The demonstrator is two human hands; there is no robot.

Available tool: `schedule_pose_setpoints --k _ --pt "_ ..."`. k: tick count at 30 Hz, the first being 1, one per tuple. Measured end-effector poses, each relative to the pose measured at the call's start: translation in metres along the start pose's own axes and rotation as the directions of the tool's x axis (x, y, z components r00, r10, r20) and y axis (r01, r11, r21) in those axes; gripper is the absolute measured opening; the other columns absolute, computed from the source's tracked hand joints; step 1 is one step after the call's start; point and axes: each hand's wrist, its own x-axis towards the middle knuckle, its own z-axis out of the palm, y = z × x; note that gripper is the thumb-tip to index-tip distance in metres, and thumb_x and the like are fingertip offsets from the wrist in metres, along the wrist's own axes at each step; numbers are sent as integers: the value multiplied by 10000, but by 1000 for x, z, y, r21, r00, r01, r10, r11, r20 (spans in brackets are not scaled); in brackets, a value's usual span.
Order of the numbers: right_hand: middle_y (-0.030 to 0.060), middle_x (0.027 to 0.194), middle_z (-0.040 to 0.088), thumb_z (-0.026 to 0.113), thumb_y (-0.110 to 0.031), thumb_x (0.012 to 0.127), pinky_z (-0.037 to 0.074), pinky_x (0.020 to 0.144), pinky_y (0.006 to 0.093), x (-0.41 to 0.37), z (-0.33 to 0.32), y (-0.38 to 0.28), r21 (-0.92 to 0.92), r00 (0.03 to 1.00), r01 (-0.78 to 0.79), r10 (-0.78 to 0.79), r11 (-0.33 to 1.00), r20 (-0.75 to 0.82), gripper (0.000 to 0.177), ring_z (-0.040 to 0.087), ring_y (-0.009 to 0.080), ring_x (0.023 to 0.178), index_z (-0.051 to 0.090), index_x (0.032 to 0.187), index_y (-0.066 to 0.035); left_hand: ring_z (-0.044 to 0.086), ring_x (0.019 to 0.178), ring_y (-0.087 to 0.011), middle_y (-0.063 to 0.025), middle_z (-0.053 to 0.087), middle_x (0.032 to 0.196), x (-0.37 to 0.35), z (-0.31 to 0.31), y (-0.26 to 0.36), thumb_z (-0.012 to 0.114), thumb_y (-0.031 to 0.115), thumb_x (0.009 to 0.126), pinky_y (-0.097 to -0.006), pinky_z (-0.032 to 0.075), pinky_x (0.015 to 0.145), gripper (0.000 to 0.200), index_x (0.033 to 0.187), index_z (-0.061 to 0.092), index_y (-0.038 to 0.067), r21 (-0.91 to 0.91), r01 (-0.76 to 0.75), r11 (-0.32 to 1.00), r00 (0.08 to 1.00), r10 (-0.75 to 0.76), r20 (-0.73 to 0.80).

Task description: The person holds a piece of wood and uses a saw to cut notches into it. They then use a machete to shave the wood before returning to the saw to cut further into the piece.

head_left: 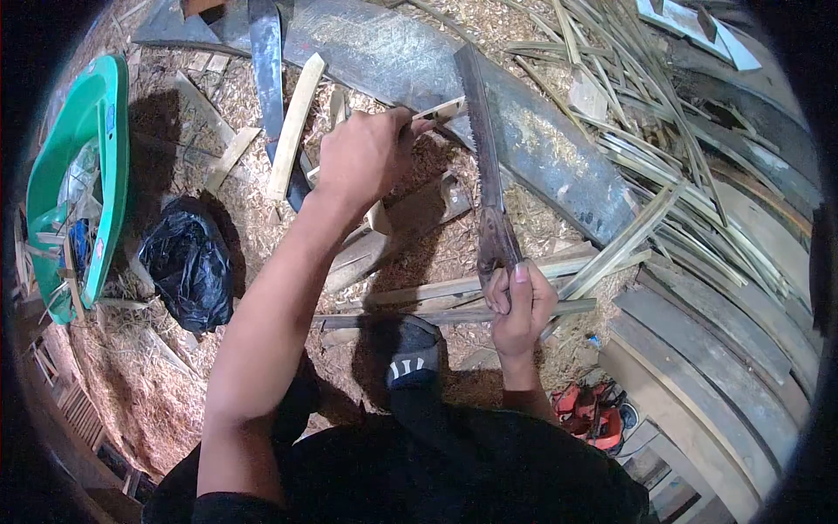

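My right hand (pixel 522 306) is closed round the wooden handle of a handsaw (pixel 482 131), whose dark blade points up and away with its teeth facing left. My left hand (pixel 371 153) grips a thin wooden strip (pixel 443 111); the strip's far end meets the saw's toothed edge in this view, and my fingers hide much of the rest. Left of that hand, a pale flat wooden slat (pixel 297 127) lies slanted across a long dark blade (pixel 266 65). Beneath both hands are wood offcuts (pixel 428 210) among the shavings.
A wide grey plank (pixel 384 61) curves across the sawdust-covered ground. To the left are a black plastic bag (pixel 185 262) and a green plastic frame (pixel 109 175). Thin strips (pixel 646 157) and stacked boards (pixel 707 349) fill the right side. A red-orange tool (pixel 594 415) lies near my right elbow.
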Motion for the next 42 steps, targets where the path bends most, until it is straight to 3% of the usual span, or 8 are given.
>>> schedule_pose_setpoints --k 5,11,15,24,30,33,35,42 --pt "8 576 384 437 -259 1100 280 489 268 -1 -1 -9 20 999 -28 28 999 16 420 353 91 511 431 739 -43 719 795 -427 -225 711 809 3 0 -1 573 377 1025 -545 569 694 284 1103 676 124 55 -51 997 995 46 84" --pt "4 559 373 446 -266 1095 277 479 267 -2 -3 -10 -1 999 -35 35 999 10 433 351 91 498 414 720 -51 702 732 -438 -237 692 777 3 -5 0 591 281 1020 -541 564 645 246 1198 644 119 2 -124 992 992 124 40" --pt "18 579 442 477 -212 1072 285 486 273 -4 1 -19 99 995 -89 94 991 -46 415 379 75 512 440 696 -40 720 805 -425 -224 716 834 0 -5 1 563 252 1018 -536 569 701 202 1163 652 143 16 -99 995 994 98 56" --pt "3 566 435 472 -220 1081 288 477 276 -4 11 -35 -35 991 -98 94 995 -100 428 406 78 500 457 698 -30 734 816 -408 -225 719 836 6 -5 2 579 243 999 -526 585 713 267 1250 637 174 76 -47 996 990 36 134" --pt "-3 567 436 490 -243 1078 286 479 274 17 24 -45 -57 990 -117 112 992 -82 426 407 69 514 473 703 -41 733 823 -409 -231 710 809 1 -4 2 536 272 1035 -531 588 730 251 1241 641 173 69 -79 995 990 69 126" --pt "-6 578 449 495 -259 1078 291 486 272 13 20 -35 -7 991 -127 127 992 -29 427 402 63 525 487 709 -44 730 830 -421 -232 721 843 3 -5 3 529 278 1037 -535 586 748 268 1225 657 138 9 0 1000 985 -2 173" --pt "-9 592 458 492 -261 1084 299 499 265 6 12 -24 4 996 -85 85 996 15 422 400 62 536 496 728 -36 713 825 -437 -251 721 899 7 6 -7 582 327 1032 -519 554 745 305 1178 696 85 -192 -43 980 989 69 130" --pt "9 608 427 448 -275 1103 355 542 272 17 12 -25 43 996 -90 89 995 18 411 420 104 560 481 770 -37 714 874 -425 -268 714 875 21 -14 -20 526 512 1050 -501 535 796 543 1078 725 8 -115 37 993 961 -4 275"
